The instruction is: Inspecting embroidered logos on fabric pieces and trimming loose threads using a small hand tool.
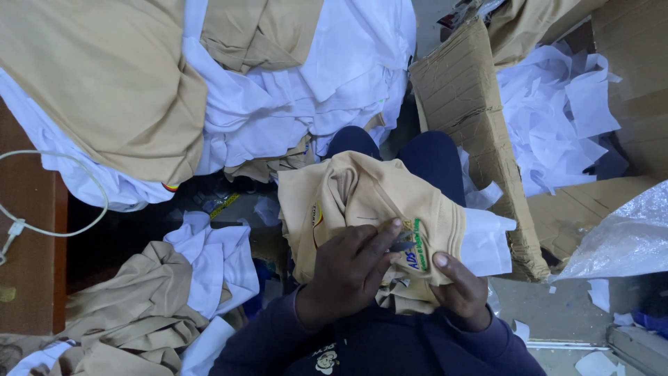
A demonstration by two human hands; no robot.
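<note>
Heaps of tan and white cloth (229, 104) fill the room, and more lies on the floor (557, 306) next to a torn cardboard box (473, 132) stuffed with white paper scraps (557, 104). Crinkly clear plastic (626, 237) sits near the box, and a white cord (62, 223) loops over a brown counter (28, 230).

Down on the person's lap lies a tan shirt (362, 195) with a stitched badge (415, 245) in yellow, green and blue. Its white part (487, 240) sticks out to one side.

The left hand (348, 271) is closed on a small dark tool (403, 245), and the tool's tip touches the shirt right by the badge. What kind of tool it is stays too small to tell. The right hand (463, 289) is clamped on the shirt's edge, thumb on top, just beside the badge.

To do this well, I think the right hand should keep the cloth flat and tight. The tool should make tiny, slow moves close to the badge, so the good stitches and the shirt do not get hurt.
</note>
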